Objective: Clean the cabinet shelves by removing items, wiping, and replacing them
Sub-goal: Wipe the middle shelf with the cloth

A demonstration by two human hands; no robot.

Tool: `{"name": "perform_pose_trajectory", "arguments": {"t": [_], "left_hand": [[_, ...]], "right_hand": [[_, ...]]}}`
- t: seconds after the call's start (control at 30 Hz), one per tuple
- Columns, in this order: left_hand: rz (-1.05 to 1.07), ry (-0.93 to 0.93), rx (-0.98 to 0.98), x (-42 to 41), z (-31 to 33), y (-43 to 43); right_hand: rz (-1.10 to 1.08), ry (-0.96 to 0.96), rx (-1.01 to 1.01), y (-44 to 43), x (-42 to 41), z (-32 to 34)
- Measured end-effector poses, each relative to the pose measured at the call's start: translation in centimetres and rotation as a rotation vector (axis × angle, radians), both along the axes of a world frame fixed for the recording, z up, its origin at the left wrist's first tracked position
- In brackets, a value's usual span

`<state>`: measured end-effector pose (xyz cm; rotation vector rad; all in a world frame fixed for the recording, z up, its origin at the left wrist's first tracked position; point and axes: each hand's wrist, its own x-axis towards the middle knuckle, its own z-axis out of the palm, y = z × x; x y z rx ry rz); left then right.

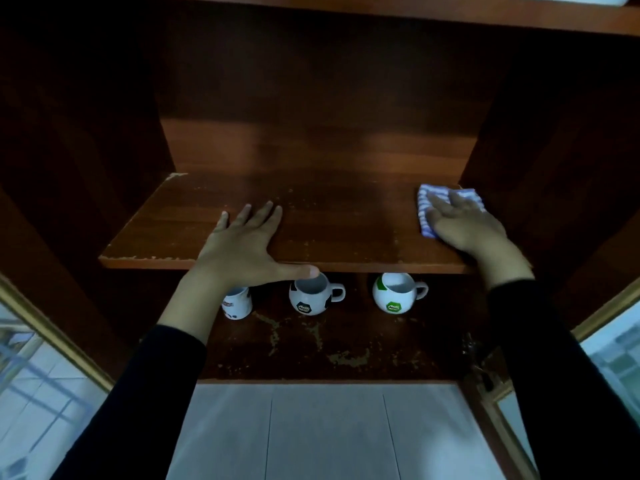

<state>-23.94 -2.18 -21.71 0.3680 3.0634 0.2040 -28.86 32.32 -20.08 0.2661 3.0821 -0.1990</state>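
Left hand [242,245] flat on the wooden shelf [346,223], fingers straight and spread, thumb over the front edge. Right hand [467,230] pressing a blue-striped cloth [423,216] against the shelf's right end, near the back, fingers extended, not curled. Three mugs [310,297] on the lower shelf [346,344] beneath.

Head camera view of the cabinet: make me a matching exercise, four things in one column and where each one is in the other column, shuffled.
Things
1. striped cloth
2. left hand
3. black-patched mug
4. green-patched mug

Places
A. lower shelf, furthest right
B. flat on the middle shelf, holding nothing
C. under the right hand, at the middle shelf's right end
D. lower shelf, just left of the green-patched mug

Pairs: 1-C, 2-B, 3-D, 4-A
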Motion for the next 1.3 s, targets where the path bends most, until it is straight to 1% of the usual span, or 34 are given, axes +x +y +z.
{"name": "perform_pose_trajectory", "arguments": {"t": [0.07, 0.1, 0.17, 0.27, 0.33, 0.37, 0.43, 0.5, 0.57, 0.63, 0.67, 0.73, 0.77, 0.87, 0.93, 0.97, 1.0, 1.03, 1.1, 1.17, 1.2, 1.23, 1.3], "left_hand": [[0.006, -0.001, 0.003, 0.0, 0.0, 0.1], [0.007, -0.003, 0.002, -0.1, 0.0, 0.1], [0.006, -0.004, -0.002, -0.1, 0.0, 0.0], [0.011, -0.003, 0.006, -0.1, 0.0, 0.0], [0.013, -0.005, 0.009, -0.1, 0.1, 0.0], [0.011, -0.005, 0.009, 0.0, 0.1, 0.0], [0.005, -0.003, 0.013, 0.0, 0.1, 0.0], [0.0, -0.005, 0.016, 0.1, 0.2, 0.0], [0.002, -0.008, 0.018, 0.1, 0.2, 0.1], [0.004, -0.01, 0.013, 0.0, 0.2, 0.1], [0.004, -0.012, 0.009, 0.0, 0.1, 0.1], [0.005, -0.012, 0.002, -0.1, 0.0, 0.1], [0.006, -0.014, 0.002, -0.2, 0.0, 0.0], [0.006, -0.028, 0.003, -0.3, 0.1, -0.1], [0.004, -0.023, 0.008, -0.3, 0.0, -0.1], [0.002, -0.019, 0.01, -0.4, 0.0, -0.2], [-0.001, -0.013, 0.012, -0.3, -0.1, -0.2], [-0.003, -0.008, 0.012, -0.3, -0.1, -0.2], [-0.008, -0.004, 0.011, -0.2, -0.1, -0.1], [-0.005, -0.003, 0.008, -0.1, 0.0, 0.0], [-0.005, -0.006, 0.006, -0.1, 0.1, 0.0], [-0.003, -0.01, 0.005, -0.1, 0.1, 0.0], [0.002, -0.019, 0.003, 0.0, 0.2, 0.0]], "right_hand": [[-0.047, -0.009, -0.016, -1.2, -2.4, 0.3], [-0.017, -0.01, -0.01, -3.0, -3.4, 0.3], [0.133, -0.008, -0.003, -7.8, -4.5, 0.2], [0.403, -0.002, -0.011, -14.7, -2.5, -0.1], [0.508, -0.003, -0.029, -15.4, -0.3, -0.4], [0.515, 0.008, -0.043, -14.3, 0.4, -0.6], [0.425, 0.038, -0.042, -9.7, 0.4, -0.9], [0.213, 0.019, -0.009, -3.9, -0.4, -0.5], [0.021, -0.018, -0.011, -0.2, -1.7, 0.1], [-0.056, -0.034, -0.024, 0.0, -3.4, 0.5], [-0.053, -0.029, -0.028, -1.1, -4.2, 0.6], [0.021, -0.014, -0.025, -5.2, -4.7, 0.9], [0.099, -0.001, -0.033, -7.8, -4.6, 1.0], [0.419, 0.002, -0.043, -14.5, -1.9, 0.7], [0.538, -0.014, -0.033, -14.7, 0.2, 0.0], [0.538, -0.01, -0.051, -13.2, 0.9, -0.2], [0.501, 0.007, -0.058, -11.1, 1.5, -0.2], [0.415, 0.019, -0.043, -8.4, 1.9, 0.0], [0.142, 0.014, 0.01, -3.5, 1.7, 0.3], [-0.101, 0.019, 0.037, -1.3, 0.8, 0.2], [-0.155, 0.03, 0.032, -1.7, 0.1, 0.1], [-0.157, 0.034, 0.033, -3.0, -0.6, -0.1], [-0.053, 0.031, 0.031, -7.0, -1.4, -0.2]]}}
